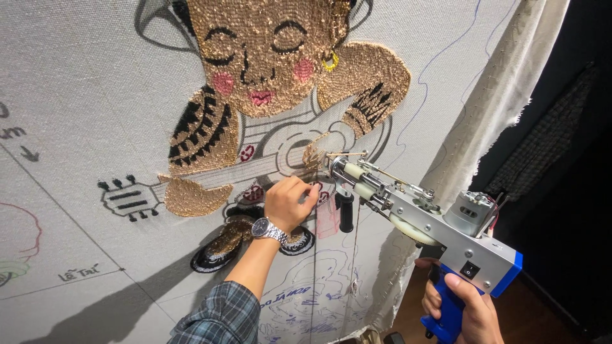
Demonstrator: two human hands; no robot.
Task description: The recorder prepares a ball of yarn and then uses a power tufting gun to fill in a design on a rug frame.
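Note:
A grey cloth stretched upright carries a tufted figure in tan yarn holding a drawn guitar. My right hand grips the blue handle of a silver tufting gun, whose needle tip touches the cloth beside a tan patch on the guitar body. My left hand, with a metal watch on the wrist, rests on the cloth just left of the needle, fingers pinched together; I cannot tell whether they hold a strand of yarn.
The cloth's loose white edge hangs over the frame at the right, with dark room beyond it. Pen outlines and drawn sketches cover the lower cloth. A black front grip hangs under the gun.

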